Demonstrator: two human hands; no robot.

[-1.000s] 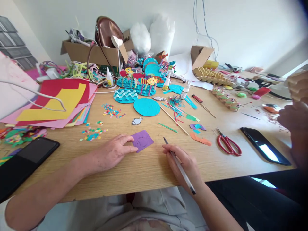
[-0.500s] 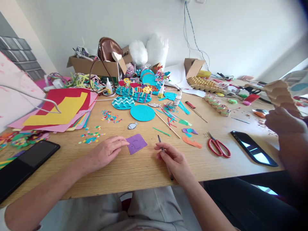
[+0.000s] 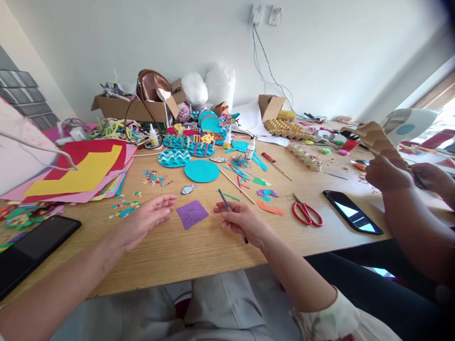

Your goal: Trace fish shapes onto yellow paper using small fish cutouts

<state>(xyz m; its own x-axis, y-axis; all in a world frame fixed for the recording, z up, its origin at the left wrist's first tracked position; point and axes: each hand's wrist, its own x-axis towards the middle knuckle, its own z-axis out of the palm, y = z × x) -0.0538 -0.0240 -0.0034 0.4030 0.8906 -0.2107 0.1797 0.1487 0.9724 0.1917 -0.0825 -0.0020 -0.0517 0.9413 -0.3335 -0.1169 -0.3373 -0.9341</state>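
Observation:
A purple paper square (image 3: 192, 214) with a fish outline drawn on it lies on the wooden table (image 3: 159, 255). Just left of it, my left hand (image 3: 151, 219) hovers with slightly curved fingers and nothing in it, apart from the paper. To the right of the square, my right hand (image 3: 241, 219) grips a dark pen (image 3: 224, 201) between thumb and fingers. A small grey paper fish (image 3: 188, 189) lies behind the square, near a flat blue disc (image 3: 202, 171).
Red-handled scissors (image 3: 307, 212) and a phone (image 3: 352, 211) lie at the right, another phone (image 3: 42, 248) at the left. Beyond them, a co-worker's hands (image 3: 387, 173) hold brown corrugated card (image 3: 378, 138). Glue bottles (image 3: 250, 149) and coloured paper sheets (image 3: 76, 166) stand or lie farther back.
My left hand has come off the purple paper and its fingers have lifted. My right hand has raised the pen a little. The view has shifted, and a second co-worker's hand now shows.

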